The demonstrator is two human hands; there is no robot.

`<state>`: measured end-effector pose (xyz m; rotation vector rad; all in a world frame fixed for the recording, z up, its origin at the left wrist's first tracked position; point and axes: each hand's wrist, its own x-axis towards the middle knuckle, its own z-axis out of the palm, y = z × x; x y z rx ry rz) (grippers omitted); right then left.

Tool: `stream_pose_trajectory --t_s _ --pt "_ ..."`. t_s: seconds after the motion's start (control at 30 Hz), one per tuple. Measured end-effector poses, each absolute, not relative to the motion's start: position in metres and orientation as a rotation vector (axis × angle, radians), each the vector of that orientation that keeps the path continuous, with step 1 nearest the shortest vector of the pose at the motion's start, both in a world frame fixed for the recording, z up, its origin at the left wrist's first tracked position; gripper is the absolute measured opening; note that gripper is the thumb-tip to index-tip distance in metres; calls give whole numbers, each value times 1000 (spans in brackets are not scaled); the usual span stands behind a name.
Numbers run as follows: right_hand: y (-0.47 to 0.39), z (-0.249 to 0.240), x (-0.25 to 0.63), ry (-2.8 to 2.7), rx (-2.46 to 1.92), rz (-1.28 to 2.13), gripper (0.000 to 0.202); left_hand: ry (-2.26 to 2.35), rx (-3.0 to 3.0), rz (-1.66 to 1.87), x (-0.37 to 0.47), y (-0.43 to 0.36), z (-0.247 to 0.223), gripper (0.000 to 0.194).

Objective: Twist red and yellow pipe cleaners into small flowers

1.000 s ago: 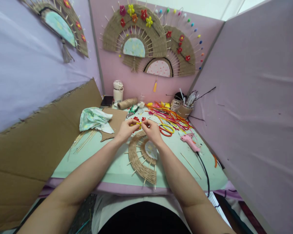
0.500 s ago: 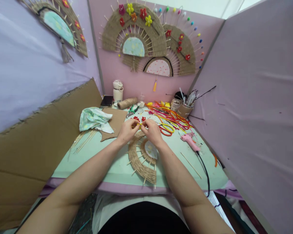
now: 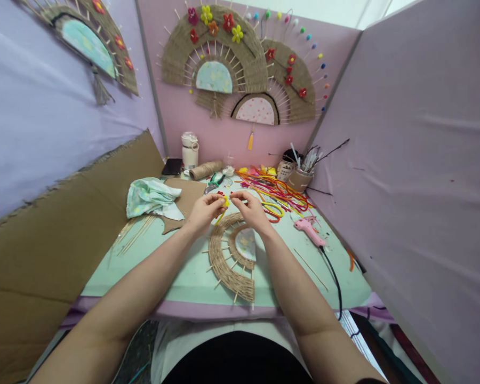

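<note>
My left hand (image 3: pixel 205 211) is closed in a pinch on a yellow pipe cleaner (image 3: pixel 226 201), bent into a small loop at the fingertips, its tail hanging below. Just right of that loop is my right hand (image 3: pixel 251 209), its fingers curled and the thumb and fingertips slightly apart; nothing shows between them. Small red pipe cleaner flowers (image 3: pixel 220 193) lie behind the fingertips, partly hidden. On the table below both hands rests a half-round woven twine fan (image 3: pixel 224 266) with wooden sticks and a patterned cloth centre (image 3: pixel 245 245).
Pipe cleaners (image 3: pixel 282 191), scissors (image 3: pixel 275 211) and a pink glue gun (image 3: pixel 310 232) lie to the right. Crumpled cloth (image 3: pixel 152 197), cardboard (image 3: pixel 190 198) and thin sticks (image 3: pixel 138 234) lie left. A bottle (image 3: pixel 190 152) and twine roll (image 3: pixel 206 170) stand behind. Finished fans (image 3: pixel 216 48) hang on the wall.
My hands, together at the yellow pipe cleaner before, have drawn slightly apart. The yellow piece stays in my left hand, its loop and tail now showing. The view has shifted slightly.
</note>
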<state>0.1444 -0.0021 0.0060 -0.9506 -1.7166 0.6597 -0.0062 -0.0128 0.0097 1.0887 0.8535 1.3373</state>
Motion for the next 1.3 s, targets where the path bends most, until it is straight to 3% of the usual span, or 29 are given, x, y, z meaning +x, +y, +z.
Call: stream_pose_trajectory --t_s 0.27,0.9,1.3 --pt "2 -4 142 -1683 -908 1095 23 747 958 1292 -11 -15 17 29" --pt "-1 4 144 -1687 -905 882 20 684 1024 1163 -18 -10 12 27" --pt "-1 0 144 -1678 -963 1059 30 666 1028 913 -31 -2 3 23"
